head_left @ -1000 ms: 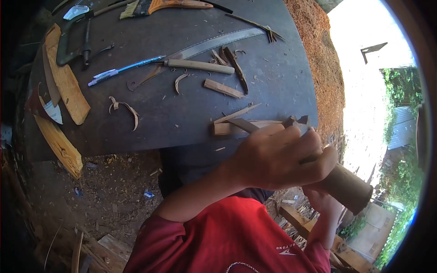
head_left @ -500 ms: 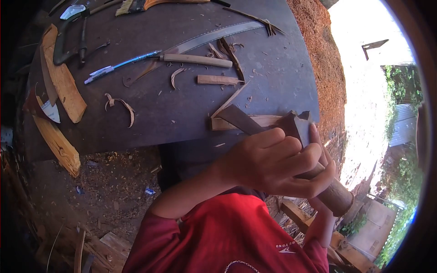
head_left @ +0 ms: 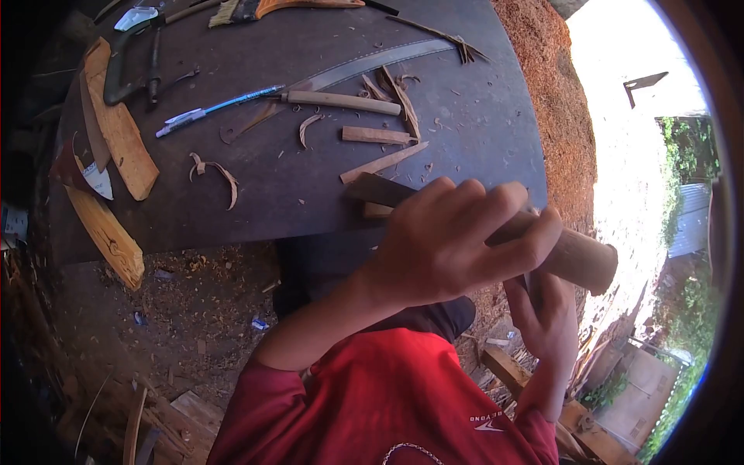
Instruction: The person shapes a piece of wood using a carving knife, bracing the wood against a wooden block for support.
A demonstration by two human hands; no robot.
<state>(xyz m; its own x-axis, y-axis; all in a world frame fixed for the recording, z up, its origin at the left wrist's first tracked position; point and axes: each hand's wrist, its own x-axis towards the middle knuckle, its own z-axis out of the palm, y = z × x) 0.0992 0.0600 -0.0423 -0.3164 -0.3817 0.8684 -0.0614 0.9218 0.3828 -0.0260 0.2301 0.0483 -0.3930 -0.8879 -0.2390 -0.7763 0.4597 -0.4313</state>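
Note:
My left hand (head_left: 461,240) is closed around a tool that seems to have a dark flat blade (head_left: 380,188) and a thick round wooden handle (head_left: 581,262). Its fingers hide where the two parts meet. Below the handle, my right hand (head_left: 549,314) is curled, with a narrow dark edge showing beside its thumb; what it grips is mostly hidden. Under the blade, the end of a pale wood piece (head_left: 377,210) shows at the table edge. A thin wood sliver (head_left: 385,162) lies just beyond the blade tip.
On the dark table (head_left: 263,178) are a pen (head_left: 221,108), a slim wooden rod (head_left: 345,101), a short wood strip (head_left: 376,136), curled shavings (head_left: 217,176), a clamp (head_left: 116,70), a brush (head_left: 232,11) and wood pieces (head_left: 120,124) at left. Sawdust (head_left: 546,93) lies beyond the right edge.
The handle end has swung up and right, and the blade has shifted left, nearer level. My right hand has dropped away from the tool's upper part, which is now covered by my left hand.

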